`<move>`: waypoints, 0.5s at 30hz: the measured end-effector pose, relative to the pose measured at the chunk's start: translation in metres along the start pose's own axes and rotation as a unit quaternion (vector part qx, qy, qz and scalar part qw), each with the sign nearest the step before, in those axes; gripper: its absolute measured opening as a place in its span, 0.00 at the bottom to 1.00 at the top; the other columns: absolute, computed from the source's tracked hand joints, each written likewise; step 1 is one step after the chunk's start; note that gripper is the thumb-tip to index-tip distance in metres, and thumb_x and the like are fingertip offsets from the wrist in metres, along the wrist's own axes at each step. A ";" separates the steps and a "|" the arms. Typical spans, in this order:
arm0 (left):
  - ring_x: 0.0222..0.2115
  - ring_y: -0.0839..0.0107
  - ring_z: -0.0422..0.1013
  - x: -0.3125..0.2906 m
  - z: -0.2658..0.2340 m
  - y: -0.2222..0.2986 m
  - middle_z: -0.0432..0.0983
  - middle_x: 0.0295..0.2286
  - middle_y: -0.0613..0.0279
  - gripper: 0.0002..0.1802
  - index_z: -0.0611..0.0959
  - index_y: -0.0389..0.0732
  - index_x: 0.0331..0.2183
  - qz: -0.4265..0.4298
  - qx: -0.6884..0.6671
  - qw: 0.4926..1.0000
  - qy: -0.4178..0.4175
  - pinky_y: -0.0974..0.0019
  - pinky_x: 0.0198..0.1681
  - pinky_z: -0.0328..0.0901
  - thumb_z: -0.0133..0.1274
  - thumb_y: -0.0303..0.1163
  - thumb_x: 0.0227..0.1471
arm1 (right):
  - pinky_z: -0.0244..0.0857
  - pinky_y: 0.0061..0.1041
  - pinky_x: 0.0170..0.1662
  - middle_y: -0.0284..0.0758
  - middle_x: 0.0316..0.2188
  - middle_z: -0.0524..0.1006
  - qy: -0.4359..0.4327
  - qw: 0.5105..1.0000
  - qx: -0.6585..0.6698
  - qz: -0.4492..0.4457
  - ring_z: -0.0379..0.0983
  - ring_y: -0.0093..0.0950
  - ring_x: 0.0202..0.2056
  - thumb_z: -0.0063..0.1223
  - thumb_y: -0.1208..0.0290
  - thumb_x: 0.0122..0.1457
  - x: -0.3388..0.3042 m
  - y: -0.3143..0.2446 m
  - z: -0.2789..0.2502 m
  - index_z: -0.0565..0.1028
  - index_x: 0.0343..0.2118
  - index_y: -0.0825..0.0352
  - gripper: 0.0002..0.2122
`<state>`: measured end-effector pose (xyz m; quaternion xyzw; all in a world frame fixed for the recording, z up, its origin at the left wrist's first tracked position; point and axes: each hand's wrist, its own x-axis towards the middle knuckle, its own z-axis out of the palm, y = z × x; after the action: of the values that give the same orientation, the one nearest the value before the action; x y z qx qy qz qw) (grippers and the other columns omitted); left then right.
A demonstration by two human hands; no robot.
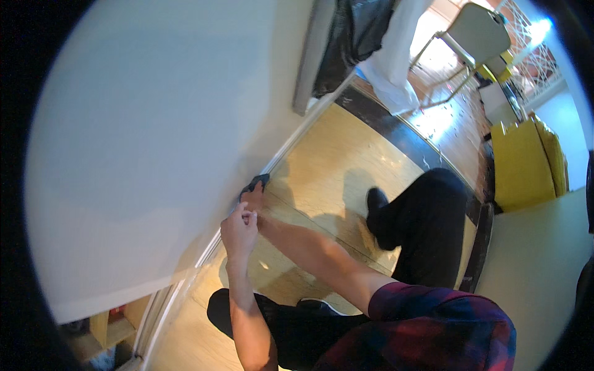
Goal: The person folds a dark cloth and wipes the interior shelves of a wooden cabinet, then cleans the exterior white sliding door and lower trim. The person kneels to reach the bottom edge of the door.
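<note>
Low by the wall, my right hand [252, 198] is closed on a dark cloth [256, 182], pressing it along the white baseboard [281, 150]. My right arm reaches across from a plaid sleeve. Closer to me, my left hand [239, 231] hangs by my right wrist with its fingers curled in. I see nothing between those fingers, though the palm side is partly hidden. The cloth is partly covered by my right fingers.
A white wall [154, 136] rises on the left, with a wooden shelf [105, 331] at lower left. Black plastic [352, 46] and a white sheet [396, 68] hang by the doorway. Beyond a dark threshold [396, 130] stand a folding chair [476, 34] and a yellow seat [526, 164].
</note>
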<state>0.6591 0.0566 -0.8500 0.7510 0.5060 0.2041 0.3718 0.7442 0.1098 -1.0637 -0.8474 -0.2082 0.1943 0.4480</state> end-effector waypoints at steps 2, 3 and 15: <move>0.32 0.57 0.80 0.007 0.007 0.011 0.84 0.31 0.53 0.19 0.82 0.37 0.47 0.015 -0.003 1.000 -0.024 0.59 0.38 0.72 0.59 0.33 0.53 | 0.60 0.43 0.60 0.55 0.58 0.67 0.045 0.999 -0.007 -0.017 0.65 0.51 0.57 0.47 0.67 0.61 0.009 -0.004 -0.005 0.63 0.60 0.74 0.25; 0.31 0.57 0.80 0.005 0.011 0.013 0.84 0.31 0.52 0.19 0.82 0.37 0.47 0.025 0.006 0.999 -0.037 0.59 0.38 0.72 0.59 0.33 0.53 | 0.59 0.43 0.61 0.56 0.58 0.66 0.061 0.998 -0.009 -0.023 0.64 0.52 0.58 0.47 0.68 0.61 0.011 -0.005 -0.007 0.62 0.61 0.75 0.26; 0.32 0.57 0.81 0.032 0.045 0.026 0.83 0.32 0.49 0.18 0.81 0.33 0.45 0.009 0.092 0.994 -0.061 0.59 0.39 0.72 0.58 0.28 0.52 | 0.56 0.42 0.65 0.63 0.66 0.52 -0.005 1.000 0.009 -0.001 0.57 0.56 0.63 0.52 0.73 0.52 0.180 0.007 -0.081 0.48 0.68 0.77 0.40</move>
<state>0.7183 0.0644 -0.8609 0.7978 0.4918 0.1136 0.3296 0.9375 0.1462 -1.0531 -0.8420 -0.2097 0.2001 0.4550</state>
